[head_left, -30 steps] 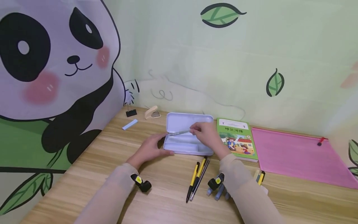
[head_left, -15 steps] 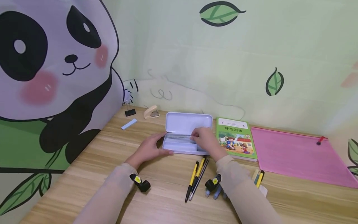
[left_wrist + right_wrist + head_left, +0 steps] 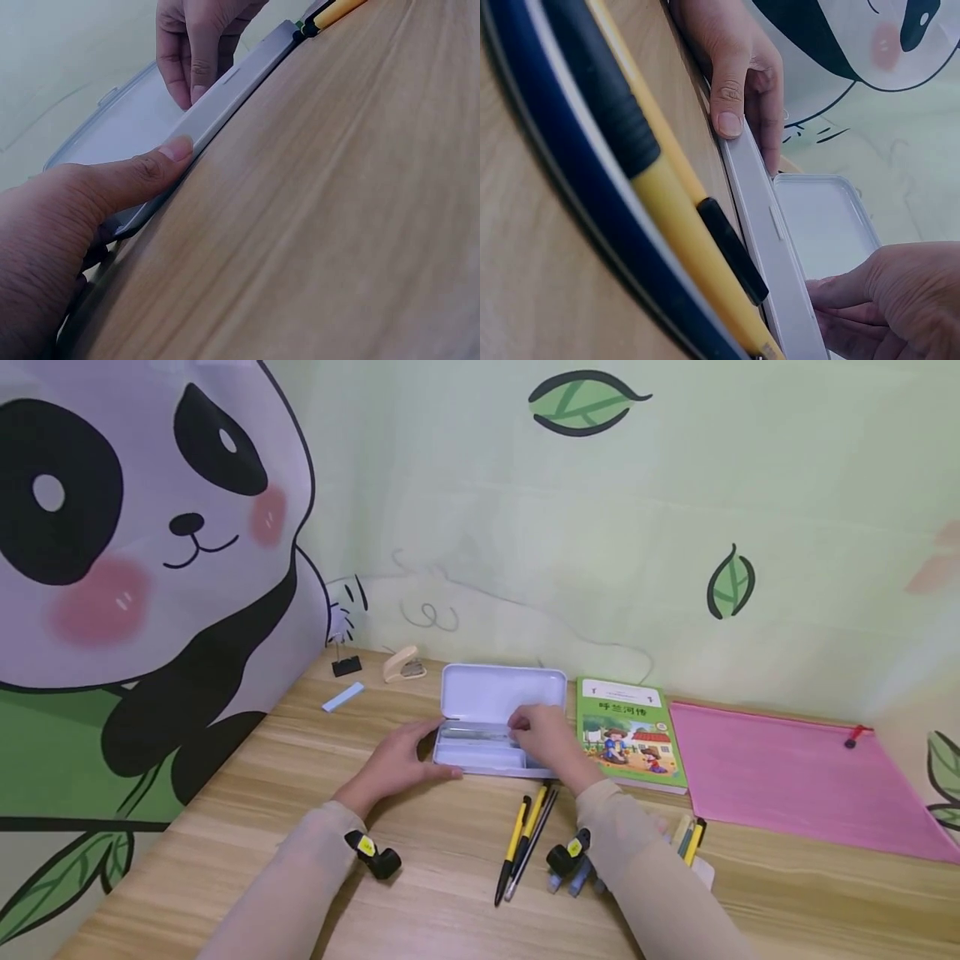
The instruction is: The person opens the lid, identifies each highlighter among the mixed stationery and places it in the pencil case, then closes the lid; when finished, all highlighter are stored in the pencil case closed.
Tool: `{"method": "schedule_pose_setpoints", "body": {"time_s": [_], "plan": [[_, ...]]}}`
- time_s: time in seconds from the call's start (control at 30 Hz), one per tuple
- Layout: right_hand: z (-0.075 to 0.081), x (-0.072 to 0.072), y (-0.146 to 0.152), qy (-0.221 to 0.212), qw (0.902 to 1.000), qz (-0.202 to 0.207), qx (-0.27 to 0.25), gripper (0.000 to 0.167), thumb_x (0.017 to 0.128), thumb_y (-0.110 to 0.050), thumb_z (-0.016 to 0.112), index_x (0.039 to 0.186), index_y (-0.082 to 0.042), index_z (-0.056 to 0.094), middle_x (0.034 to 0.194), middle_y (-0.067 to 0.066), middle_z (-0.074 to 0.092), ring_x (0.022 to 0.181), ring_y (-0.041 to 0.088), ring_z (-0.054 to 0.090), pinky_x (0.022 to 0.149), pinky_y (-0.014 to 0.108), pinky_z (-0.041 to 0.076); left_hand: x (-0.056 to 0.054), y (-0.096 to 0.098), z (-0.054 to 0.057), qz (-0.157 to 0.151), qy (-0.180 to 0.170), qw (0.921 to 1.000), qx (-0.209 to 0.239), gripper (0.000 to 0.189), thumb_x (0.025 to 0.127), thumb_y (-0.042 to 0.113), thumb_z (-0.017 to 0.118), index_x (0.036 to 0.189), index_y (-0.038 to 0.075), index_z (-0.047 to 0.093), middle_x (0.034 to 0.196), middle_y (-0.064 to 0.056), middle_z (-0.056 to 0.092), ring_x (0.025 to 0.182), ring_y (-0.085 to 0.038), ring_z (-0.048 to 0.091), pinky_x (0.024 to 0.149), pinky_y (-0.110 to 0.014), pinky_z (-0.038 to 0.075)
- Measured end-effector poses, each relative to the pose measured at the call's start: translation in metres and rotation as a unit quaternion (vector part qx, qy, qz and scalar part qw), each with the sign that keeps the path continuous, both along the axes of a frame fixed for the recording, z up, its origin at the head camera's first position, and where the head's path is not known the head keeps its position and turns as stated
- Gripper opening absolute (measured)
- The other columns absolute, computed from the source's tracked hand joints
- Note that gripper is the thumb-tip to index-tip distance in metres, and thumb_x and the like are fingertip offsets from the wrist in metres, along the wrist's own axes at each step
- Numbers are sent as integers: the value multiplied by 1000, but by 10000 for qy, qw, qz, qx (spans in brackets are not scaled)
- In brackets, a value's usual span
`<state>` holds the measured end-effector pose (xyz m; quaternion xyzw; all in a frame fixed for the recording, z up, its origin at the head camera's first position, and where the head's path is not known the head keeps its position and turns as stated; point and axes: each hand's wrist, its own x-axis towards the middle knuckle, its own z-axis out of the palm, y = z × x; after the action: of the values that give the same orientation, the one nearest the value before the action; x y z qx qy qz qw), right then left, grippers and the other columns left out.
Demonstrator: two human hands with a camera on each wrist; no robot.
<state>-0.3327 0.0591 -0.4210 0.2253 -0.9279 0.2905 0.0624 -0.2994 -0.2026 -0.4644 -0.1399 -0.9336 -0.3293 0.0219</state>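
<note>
A pale lilac pencil case (image 3: 502, 689) lies with its lid raised against the wall side. My left hand (image 3: 390, 768) holds the case's left end, its thumb (image 3: 165, 154) on the front wall and the other fingers round the back. Inside the rear compartment lies a clear, slim pen (image 3: 476, 733). My right hand (image 3: 551, 743) reaches into the case and pinches the pen's right end between thumb and fingertips. In the right wrist view, those fingertips (image 3: 829, 292) are partly hidden behind the front wall.
Yellow-and-black pens (image 3: 513, 852) and a dark slim pen (image 3: 531, 847) lie in front of the case. Blue-grey markers (image 3: 579, 878) lie under the right wrist. A green book (image 3: 630, 735), pink zip pouch (image 3: 802, 777), stapler (image 3: 403, 665), binder clip (image 3: 347, 667) and blue strip (image 3: 342, 697) surround it.
My right hand has lowered the clear pen from a slant above the case to flat in its rear compartment. The left hand has kept its hold on the case.
</note>
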Motion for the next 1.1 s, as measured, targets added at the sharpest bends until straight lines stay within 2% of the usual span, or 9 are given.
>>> {"method": "schedule_pose_setpoints", "body": {"time_s": [0.27, 0.47, 0.63, 0.87, 0.97, 1.1], "plan": [[4, -1, 1, -155, 9999, -62, -35, 15, 92, -11, 71, 104, -2, 74, 98, 10, 75, 93, 24, 70, 85, 37, 58, -1, -1, -2, 15, -17, 10000, 10, 109, 68, 72, 79, 153, 15, 43, 155, -9, 44, 143, -32, 38, 118, -53, 30], [15, 0, 4, -151, 9997, 115, -150, 20, 92, -14, 71, 106, 0, 73, 100, 11, 75, 94, 26, 71, 87, 39, 58, -2, 0, -3, -37, 20, 10000, -2, 110, 69, 73, 78, 154, 14, 42, 155, -10, 44, 143, -32, 38, 118, -53, 30], [32, 7, 6, -315, 9981, 478, -248, 24, 94, -21, 71, 109, -2, 73, 102, 8, 76, 96, 23, 72, 87, 38, 58, 0, 0, -1, -60, 1, 10000, 78, 108, 69, 71, 79, 154, 15, 41, 156, -10, 43, 144, -33, 37, 118, -54, 29], [58, 25, 17, -496, 9902, 1247, -395, 26, 95, -23, 69, 114, -6, 73, 105, 4, 75, 100, 22, 70, 86, 40, 58, 0, 1, -2, -98, 24, 9999, 48, 107, 70, 71, 79, 154, 16, 41, 155, -8, 44, 143, -31, 38, 117, -53, 30], [61, 31, 27, -544, 9867, 1441, -511, 24, 95, -23, 70, 113, -8, 73, 105, 5, 75, 102, 23, 69, 92, 44, 56, 0, 1, -3, -81, 17, 9999, 75, 108, 69, 72, 79, 155, 17, 41, 156, -8, 44, 144, -31, 38, 118, -53, 30], [55, 39, 48, -594, 9828, 1661, -552, 27, 95, -25, 71, 116, -8, 71, 112, 9, 73, 107, 26, 68, 98, 52, 52, 0, 0, -2, -78, 54, 9999, 68, 109, 69, 71, 79, 155, 17, 40, 156, -9, 42, 144, -32, 37, 118, -53, 29]]}}
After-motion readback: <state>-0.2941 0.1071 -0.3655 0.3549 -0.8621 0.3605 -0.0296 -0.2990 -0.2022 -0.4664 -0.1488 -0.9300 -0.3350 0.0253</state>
